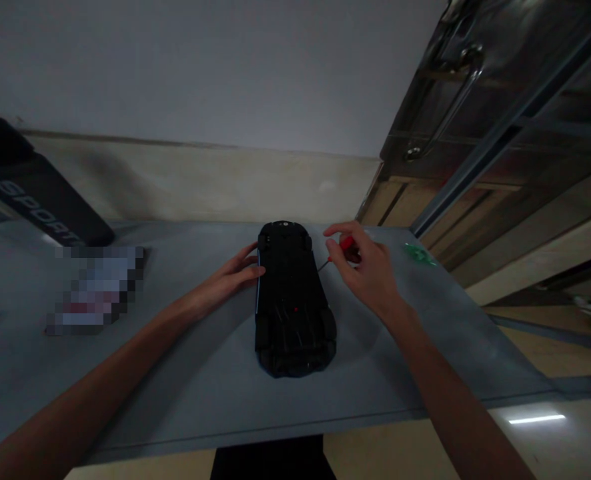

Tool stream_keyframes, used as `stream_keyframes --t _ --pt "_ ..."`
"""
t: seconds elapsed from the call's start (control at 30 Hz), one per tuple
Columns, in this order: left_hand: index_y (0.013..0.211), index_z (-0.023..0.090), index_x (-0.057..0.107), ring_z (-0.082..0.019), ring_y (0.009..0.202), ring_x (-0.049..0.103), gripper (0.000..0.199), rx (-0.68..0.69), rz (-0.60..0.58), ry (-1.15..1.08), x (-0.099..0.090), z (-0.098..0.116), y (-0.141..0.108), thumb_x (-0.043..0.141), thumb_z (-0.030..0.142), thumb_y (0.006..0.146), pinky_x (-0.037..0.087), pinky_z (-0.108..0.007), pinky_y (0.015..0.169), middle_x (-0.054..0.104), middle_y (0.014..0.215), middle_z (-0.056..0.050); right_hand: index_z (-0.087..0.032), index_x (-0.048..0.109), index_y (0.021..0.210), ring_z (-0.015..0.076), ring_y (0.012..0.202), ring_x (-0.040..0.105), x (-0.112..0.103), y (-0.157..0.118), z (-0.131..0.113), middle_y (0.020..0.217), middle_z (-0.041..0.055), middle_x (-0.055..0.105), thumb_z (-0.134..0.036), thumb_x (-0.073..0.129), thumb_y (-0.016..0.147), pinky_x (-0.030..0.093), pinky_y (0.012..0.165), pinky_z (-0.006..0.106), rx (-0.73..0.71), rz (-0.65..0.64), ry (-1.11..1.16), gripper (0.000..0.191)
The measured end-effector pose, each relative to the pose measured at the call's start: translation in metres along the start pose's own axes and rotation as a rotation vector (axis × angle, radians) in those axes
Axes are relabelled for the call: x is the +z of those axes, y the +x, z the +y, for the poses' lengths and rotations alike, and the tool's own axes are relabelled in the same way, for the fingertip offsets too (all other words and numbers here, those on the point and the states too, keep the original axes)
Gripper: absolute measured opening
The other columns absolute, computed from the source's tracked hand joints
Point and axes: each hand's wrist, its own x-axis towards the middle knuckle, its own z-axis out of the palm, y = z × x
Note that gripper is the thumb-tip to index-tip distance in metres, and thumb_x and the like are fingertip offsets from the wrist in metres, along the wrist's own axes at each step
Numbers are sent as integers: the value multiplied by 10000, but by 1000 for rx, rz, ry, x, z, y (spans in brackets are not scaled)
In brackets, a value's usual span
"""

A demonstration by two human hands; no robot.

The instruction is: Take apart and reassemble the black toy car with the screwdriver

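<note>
One word can be read: "SPORT", in capital letters. It stands on a black object (pixel 50 200), well to the left of the left grip (pixel 233 273) and farther back. The letters are pale grey on the dark surface, and the word runs on a slant, its S highest and farthest from the left grip, its T lowest and nearest to it. Also left of the left grip, a flat item (pixel 95 287) shows only coarse blocks of pale blue and dull red, so any print there cannot be read. Just right of the left grip, a pale mark on the toy car (pixel 290 287) is too small to make out.
</note>
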Motion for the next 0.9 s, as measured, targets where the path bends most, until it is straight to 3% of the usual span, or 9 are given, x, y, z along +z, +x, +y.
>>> stream_keyframes --t 0.23,0.33,0.47,0.67,0.83,0.9 --pt "1848 250 356 -422 1637 550 1026 -3 10 -33 4 5 -3 833 463 964 433 -556 1371 632 1744 -131 -283 721 1327 167 655 595 3 -1 -3 797 -37 650 -239 604 1074 478 654 295 -108 -15 -12 282" --pt "1851 218 336 -420 1631 557 1034 2 8 -40 5 5 -3 825 441 967 458 -529 1355 640 1732 -144 -287 767 1234 137 556 521 6 -2 -3 717 -66 604 -274 659 1087 459 634 291 -100 29 -49 183" --pt "1849 250 341 -412 1654 535 1047 -5 10 -22 3 4 -2 833 481 954 445 -512 1369 599 1771 -132 -301 785 1162 143 536 520 5 -4 -3 681 -63 608 -351 676 1112 464 632 307 -91 36 -83 130" --pt "1832 349 401 -403 1643 560 994 -1 4 -4 3 4 -3 828 492 946 430 -565 1386 658 1709 -103 -296 705 1421 192 714 640 -2 0 -3 864 -11 709 -234 599 1087 528 705 328 -157 -9 -16 356" --pt "1838 367 396 -407 1649 551 989 24 -12 24 -1 -1 0 822 511 957 426 -594 1382 621 1755 -118 -323 789 1214 161 592 562 -1 0 -4 702 -56 622 -357 683 1113 491 655 311 -80 -17 -25 150" --pt "1830 397 410 -407 1653 548 977 33 -18 27 -2 -2 1 827 516 955 434 -592 1377 615 1765 -102 -306 783 1149 158 582 566 0 -1 -5 678 -54 608 -377 653 1134 484 650 313 -64 -12 -29 149"
